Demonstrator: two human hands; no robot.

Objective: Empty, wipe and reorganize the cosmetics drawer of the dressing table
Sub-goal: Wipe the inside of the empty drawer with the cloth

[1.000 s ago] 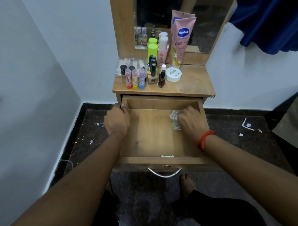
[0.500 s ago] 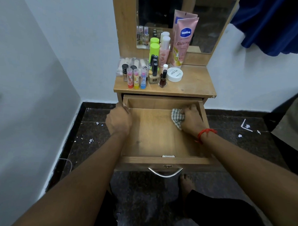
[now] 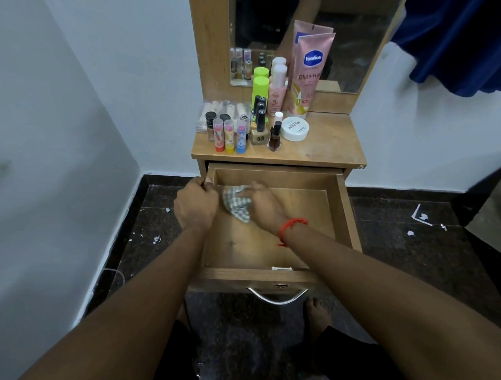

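Note:
The wooden drawer [image 3: 347, 214] of the dressing table is pulled out and holds nothing but a checked cloth [image 3: 237, 205]. My right hand [image 3: 264, 203] presses that cloth onto the drawer floor at the back left corner. My left hand [image 3: 195, 206] grips the drawer's left wall, right beside the cloth. On the tabletop [image 3: 328, 147] stand the cosmetics: a tall pink Vaseline tube [image 3: 307, 74], a green bottle [image 3: 260, 89], a pink bottle [image 3: 277, 89], a white jar [image 3: 294, 129], nail polish bottles [image 3: 259, 131] and three lip balm sticks [image 3: 230, 137].
A mirror [image 3: 348, 36] rises behind the cosmetics. A clear box of tubes [image 3: 224, 112] sits at the tabletop's left rear. White walls close in on the left and behind. The dark floor [image 3: 413, 254] carries small white scraps. Blue fabric [image 3: 465, 41] hangs upper right. My bare foot [image 3: 315, 313] is under the drawer handle.
My right hand has swept the cloth from the drawer's right rear across to the left rear corner. The left hand has stayed on the drawer's left wall.

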